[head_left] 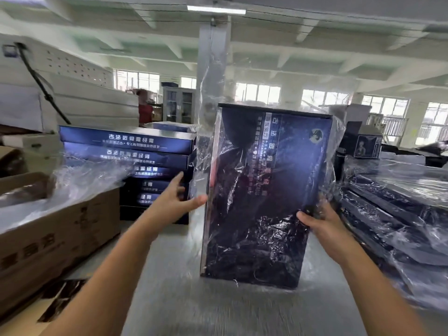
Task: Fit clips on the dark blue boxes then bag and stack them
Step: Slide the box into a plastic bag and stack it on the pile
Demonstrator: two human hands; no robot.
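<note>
Dark blue flat box (269,190) in clear plastic bag (337,151) stands upright on the grey surface (184,287). Right hand (320,224) grips its edge; left hand (177,200) touches it, fingers straight.

A big room has a white pillar (213,57), bright windows (257,93) along the far wall, a long ceiling lamp (216,9) and a grey cabinet (179,105).
</note>
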